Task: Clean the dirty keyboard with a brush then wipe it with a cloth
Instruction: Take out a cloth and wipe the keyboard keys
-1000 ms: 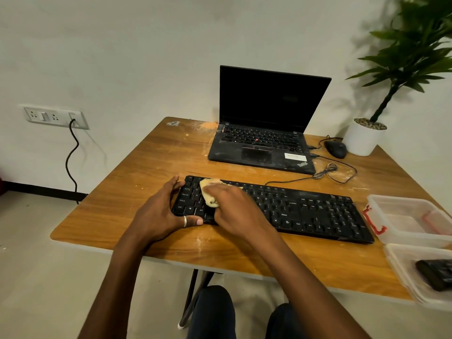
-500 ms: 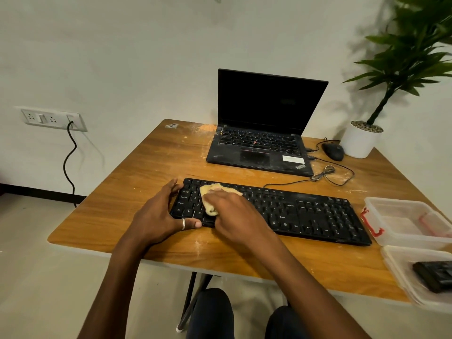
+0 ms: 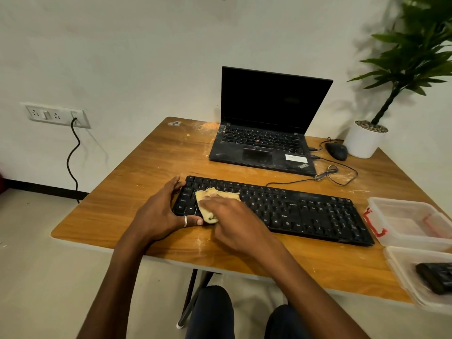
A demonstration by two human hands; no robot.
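Fingers point(image 3: 220, 204) of the right hand point(image 3: 234, 216) are curling over a frayed yellow cloth point(image 3: 204, 195), pressing it onto the black keyboard point(image 3: 305, 211); the left hand point(image 3: 159, 211) is gripping its left end.

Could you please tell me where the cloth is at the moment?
In the head view, the yellow cloth lies on the left part of the black keyboard, under the right hand and beside the left hand gripping the keyboard's left end.
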